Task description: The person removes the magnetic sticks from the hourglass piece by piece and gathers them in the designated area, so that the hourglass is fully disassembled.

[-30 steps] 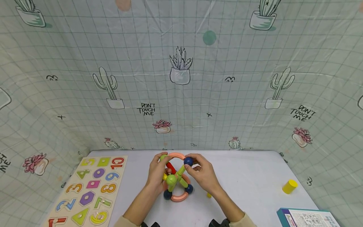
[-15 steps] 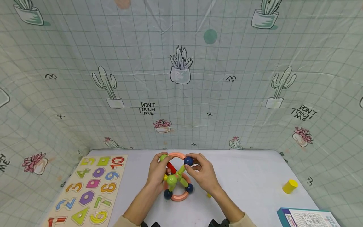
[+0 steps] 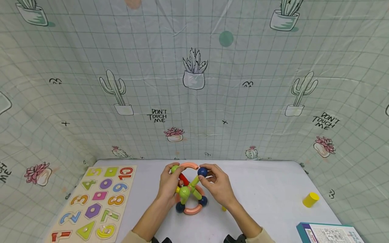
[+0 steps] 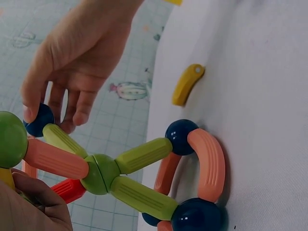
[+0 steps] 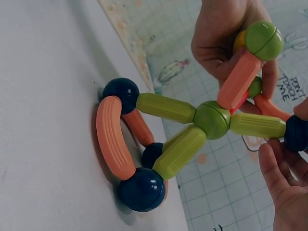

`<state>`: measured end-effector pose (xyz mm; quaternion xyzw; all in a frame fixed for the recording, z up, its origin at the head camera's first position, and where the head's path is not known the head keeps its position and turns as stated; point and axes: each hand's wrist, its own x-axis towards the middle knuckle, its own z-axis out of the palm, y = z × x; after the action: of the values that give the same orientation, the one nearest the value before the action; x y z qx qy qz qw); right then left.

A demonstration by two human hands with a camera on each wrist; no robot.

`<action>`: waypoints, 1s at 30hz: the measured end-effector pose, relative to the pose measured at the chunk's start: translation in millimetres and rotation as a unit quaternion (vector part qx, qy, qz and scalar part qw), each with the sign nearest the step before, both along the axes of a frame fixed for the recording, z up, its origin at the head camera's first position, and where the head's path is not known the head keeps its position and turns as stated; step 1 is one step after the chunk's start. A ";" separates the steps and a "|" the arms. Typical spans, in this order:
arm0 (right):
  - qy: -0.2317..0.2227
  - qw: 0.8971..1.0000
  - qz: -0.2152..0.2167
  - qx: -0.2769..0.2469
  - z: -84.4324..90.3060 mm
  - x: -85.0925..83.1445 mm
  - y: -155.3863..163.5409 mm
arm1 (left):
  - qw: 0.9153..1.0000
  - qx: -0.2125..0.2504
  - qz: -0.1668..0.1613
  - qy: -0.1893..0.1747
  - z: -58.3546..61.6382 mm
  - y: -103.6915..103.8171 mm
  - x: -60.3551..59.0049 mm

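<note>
A ball-and-stick building toy (image 5: 211,120) stands on a ring of coral curved sticks (image 4: 211,166) and dark blue balls. Green sticks slant up from the ring to a central green ball (image 4: 100,174). On the far left side my left hand (image 3: 167,184) curls its fingers around the toy, its thumb by a small green ball (image 3: 174,168) at one end of a coral arched stick (image 3: 189,165). My right hand (image 3: 220,185) pinches a dark blue ball (image 3: 202,172) at the tip of a green stick. A narrow gap shows between that ball and the arch's free end.
A yellow curved stick (image 4: 187,85) lies on the white table near my right forearm. At the left is a wooden number-and-shape puzzle board (image 3: 124,189). A yellow cylinder (image 3: 310,199) and a printed box (image 3: 329,233) are at the right, with a patterned curtain (image 3: 194,111) behind.
The right end of the coral arch has come slightly apart from the blue ball, where the two met before. Both hands have otherwise stayed nearly in place.
</note>
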<state>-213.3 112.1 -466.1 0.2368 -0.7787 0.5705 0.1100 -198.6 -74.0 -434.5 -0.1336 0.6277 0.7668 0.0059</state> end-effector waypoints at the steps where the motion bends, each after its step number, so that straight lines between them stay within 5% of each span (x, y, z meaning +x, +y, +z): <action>1: -0.001 1.000 0.001 -0.001 0.3 0.0 0.0 | 1.000 0.002 -0.001 0.002 -0.1 0.0 0.0; 30: -0.037 0.998 0.030 -0.033 0.5 -0.1 2.3 | 1.000 -0.003 0.000 0.004 -1.8 0.6 1.1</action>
<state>-213.4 114.4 -465.5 0.2350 -0.7558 0.6070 0.0715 -197.5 -73.4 -436.4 -0.1306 0.6296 0.7658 0.0026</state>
